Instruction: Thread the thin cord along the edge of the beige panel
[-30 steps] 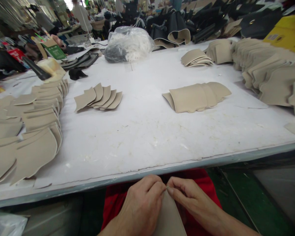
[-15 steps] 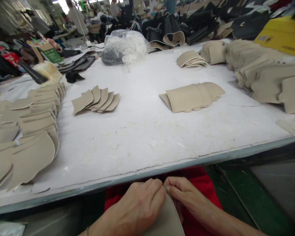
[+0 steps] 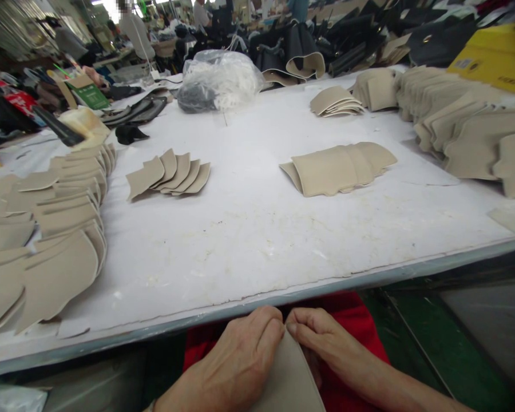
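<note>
Below the table's front edge, my left hand (image 3: 236, 363) and my right hand (image 3: 326, 346) pinch the top of one beige cut piece (image 3: 289, 383) over my lap. Fingertips of both hands meet at its upper edge, fingers closed on it. On the white table (image 3: 249, 229) lie a fanned small stack of beige pieces (image 3: 169, 174) and a folded beige stack (image 3: 339, 167). Neither hand touches the table.
Long overlapping rows of beige pieces (image 3: 47, 229) fill the left side, with more stacks at the right (image 3: 463, 126) and back (image 3: 335, 102). A plastic bag (image 3: 218, 80) sits at the far edge by dark bag parts (image 3: 300, 51). People work in the background.
My hands stay pinched on the beige piece and have shifted only slightly. The view has drifted a little.
</note>
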Available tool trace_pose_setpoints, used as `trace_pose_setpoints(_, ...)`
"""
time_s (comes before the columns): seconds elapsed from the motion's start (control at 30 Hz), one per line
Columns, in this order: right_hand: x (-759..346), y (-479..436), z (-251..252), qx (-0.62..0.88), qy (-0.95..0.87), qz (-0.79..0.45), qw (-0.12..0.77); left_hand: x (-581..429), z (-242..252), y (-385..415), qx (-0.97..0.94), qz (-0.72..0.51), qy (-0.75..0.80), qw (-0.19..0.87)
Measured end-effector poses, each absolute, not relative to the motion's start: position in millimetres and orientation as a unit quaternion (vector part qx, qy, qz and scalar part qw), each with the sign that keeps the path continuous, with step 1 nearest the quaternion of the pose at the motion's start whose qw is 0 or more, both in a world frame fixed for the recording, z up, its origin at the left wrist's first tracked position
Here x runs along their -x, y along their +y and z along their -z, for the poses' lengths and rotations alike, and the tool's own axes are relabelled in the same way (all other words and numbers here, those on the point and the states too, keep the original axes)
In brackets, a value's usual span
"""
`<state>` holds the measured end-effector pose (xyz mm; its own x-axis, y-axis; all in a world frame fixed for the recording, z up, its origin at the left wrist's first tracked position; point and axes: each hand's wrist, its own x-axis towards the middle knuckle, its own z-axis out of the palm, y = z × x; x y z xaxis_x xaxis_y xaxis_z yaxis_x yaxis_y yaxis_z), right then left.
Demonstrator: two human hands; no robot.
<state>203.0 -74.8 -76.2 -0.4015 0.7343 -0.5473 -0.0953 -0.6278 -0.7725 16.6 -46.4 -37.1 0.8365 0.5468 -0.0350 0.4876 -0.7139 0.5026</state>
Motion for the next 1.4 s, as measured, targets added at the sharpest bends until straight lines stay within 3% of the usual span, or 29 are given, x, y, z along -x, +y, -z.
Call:
trace_pose_setpoints(0.33,-201,-71,75,0.479,-0.346,-0.76,0.27,-12,54,-45,-0.885,-0.134,0.299,0.332)
trace_pose_setpoints(0.7,-199,-75,84,0.481,-0.338,-0.763,0.269,-20,25,-40,-0.978,-0.043,0.187,0.086)
trace_pose_setpoints(0.87,-197,-76,85,0.482,-0.332,-0.765,0.268,-20,29,-41,-0.983,-0.048,0.174,0.038)
trace_pose_setpoints(1.23,-198,-71,82,0.479,-0.352,-0.759,0.266,-15,51,-45,-0.893,-0.128,0.313,0.298)
trace_pose_setpoints(1.4,-202,-72,80,0.475,-0.384,-0.742,0.276,-16,36,-40,-0.791,-0.152,0.402,0.435)
